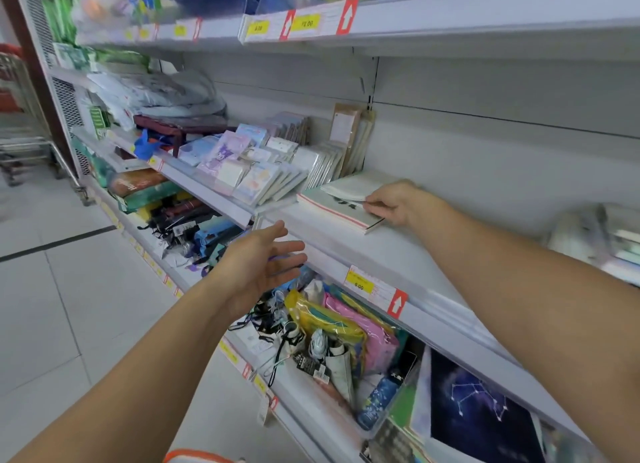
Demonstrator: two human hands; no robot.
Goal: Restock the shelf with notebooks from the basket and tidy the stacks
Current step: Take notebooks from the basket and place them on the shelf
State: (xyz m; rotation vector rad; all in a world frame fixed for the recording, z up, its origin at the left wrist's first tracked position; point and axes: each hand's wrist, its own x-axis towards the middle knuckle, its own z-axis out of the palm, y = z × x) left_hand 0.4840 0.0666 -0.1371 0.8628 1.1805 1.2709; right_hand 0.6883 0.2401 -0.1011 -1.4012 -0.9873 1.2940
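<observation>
On the shelf below, a yellow pouch (325, 319) leans against a pink pouch (367, 338), with a tangle of black and white cords (294, 331) in front of them and a blue patterned bottle (379, 398) lying further right. A dark constellation print (474, 414) stands to the right of the bottle, and folded umbrellas (194, 227) lie heaped further left on that level. A yellow price tag (360, 284) with a red arrow label (397, 303) beside it sits on a shelf edge, more yellow tags (306, 23) line the top rail, and a metal shopping cart (20, 123) stands far left on the tiled floor (52, 289).
</observation>
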